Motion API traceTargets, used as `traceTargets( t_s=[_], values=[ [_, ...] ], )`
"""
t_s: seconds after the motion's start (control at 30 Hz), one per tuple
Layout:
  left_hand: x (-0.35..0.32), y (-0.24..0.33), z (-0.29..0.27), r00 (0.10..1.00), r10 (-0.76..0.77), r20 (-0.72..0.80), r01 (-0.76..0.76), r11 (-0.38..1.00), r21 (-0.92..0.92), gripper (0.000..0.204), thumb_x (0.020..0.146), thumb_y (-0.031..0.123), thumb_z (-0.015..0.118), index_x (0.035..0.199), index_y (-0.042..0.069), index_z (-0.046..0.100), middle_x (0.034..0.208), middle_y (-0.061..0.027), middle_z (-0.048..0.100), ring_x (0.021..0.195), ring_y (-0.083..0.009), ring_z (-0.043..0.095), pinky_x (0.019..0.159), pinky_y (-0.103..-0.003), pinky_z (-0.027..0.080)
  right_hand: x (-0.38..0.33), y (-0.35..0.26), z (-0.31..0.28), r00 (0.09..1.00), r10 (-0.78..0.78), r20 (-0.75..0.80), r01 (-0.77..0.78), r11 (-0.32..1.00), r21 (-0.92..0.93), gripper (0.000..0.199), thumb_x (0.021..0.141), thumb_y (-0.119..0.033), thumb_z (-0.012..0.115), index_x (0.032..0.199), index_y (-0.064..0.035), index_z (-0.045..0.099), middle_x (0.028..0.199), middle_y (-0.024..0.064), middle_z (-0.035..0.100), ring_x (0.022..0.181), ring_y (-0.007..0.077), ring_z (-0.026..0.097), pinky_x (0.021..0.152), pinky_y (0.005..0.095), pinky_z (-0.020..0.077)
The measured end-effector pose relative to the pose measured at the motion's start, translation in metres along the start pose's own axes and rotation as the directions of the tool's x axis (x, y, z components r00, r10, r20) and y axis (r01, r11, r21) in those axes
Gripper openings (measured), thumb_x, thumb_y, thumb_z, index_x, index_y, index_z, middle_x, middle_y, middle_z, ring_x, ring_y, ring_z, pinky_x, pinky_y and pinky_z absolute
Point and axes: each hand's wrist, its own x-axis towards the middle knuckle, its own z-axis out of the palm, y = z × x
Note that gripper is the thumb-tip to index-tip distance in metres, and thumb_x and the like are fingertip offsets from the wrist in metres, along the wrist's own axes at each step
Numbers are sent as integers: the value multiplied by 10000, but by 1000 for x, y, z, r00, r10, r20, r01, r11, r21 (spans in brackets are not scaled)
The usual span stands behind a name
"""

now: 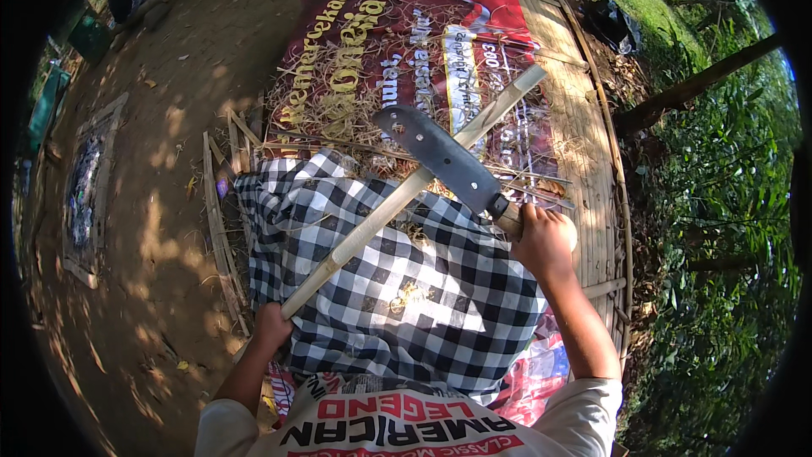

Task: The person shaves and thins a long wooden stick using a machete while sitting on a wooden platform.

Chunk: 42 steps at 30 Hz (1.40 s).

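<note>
- Left hand (272, 327) is closed around the near end of a long bamboo strip (406, 195), low at the person's left side. The strip runs up and to the right across the checked cloth (381, 271) over the lap, its far end out over the red banner (406, 42).
- Right hand (541, 241) is wrapped tight on the handle of a big knife (448, 161) — dark blade pointing up-left, lying across the strip about midway along it.
- Blade looks to be touching the strip, or just above it; can't tell for sure at this angle.
- Step in hand, as I read it: shaving or splitting the strip with the blade, mid-stroke.
- Next move calls for a steady left grip, the blade kept at a shallow angle and pushed away from the body along the strip — the lap is right under it.
- Bamboo shavings (338, 110) litter the banner, which lies on a woven bamboo mat (584, 135); loose slats (216, 220) sit on the dirt at left.
</note>
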Motion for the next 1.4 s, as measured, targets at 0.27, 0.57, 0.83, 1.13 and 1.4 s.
traceTargets(
  t_s=[0.27,0.57,0.83,1.13,1.4],
  values=[
    [-2,-12,5,999,46,14,-45,996,-77,159,625,97,622,668,-56,606,677,-284,579,705,-468,598,621,-499,481,15,36,0,940,-280,-194,271,960,-71,80,761,-125,572,788,-57,538,714,118,611,708,283,640,721,381,507],
    [-2,-10,5,1000,19,15,-19,1000,-12,155,641,92,614,688,-55,605,695,-286,587,700,-469,594,625,-506,482,15,18,-29,998,56,4,-56,995,-83,162,779,-134,545,900,-27,549,778,155,645,751,312,655,773,393,504],
    [-7,-20,5,1000,21,22,-19,996,-86,191,650,124,630,698,-59,610,691,-287,587,713,-471,594,639,-500,483,12,18,-15,944,-329,13,329,943,-51,128,750,-129,543,844,-45,563,832,139,637,806,291,648,832,375,495],
    [1,1,-7,997,-30,67,26,997,67,229,656,152,665,753,-55,650,735,-285,610,758,-456,613,692,-484,503,5,66,-8,989,125,-83,-134,984,-113,167,835,-213,576,855,-49,560,772,174,663,709,323,662,695,408,517],
    [-6,-6,-8,999,-8,42,8,1000,13,217,651,154,646,715,-52,627,735,-285,604,744,-463,606,663,-497,492,3,30,-1,925,-342,-168,328,939,-104,148,752,-146,585,867,-55,564,761,110,609,752,286,639,830,397,491]
  ],
)
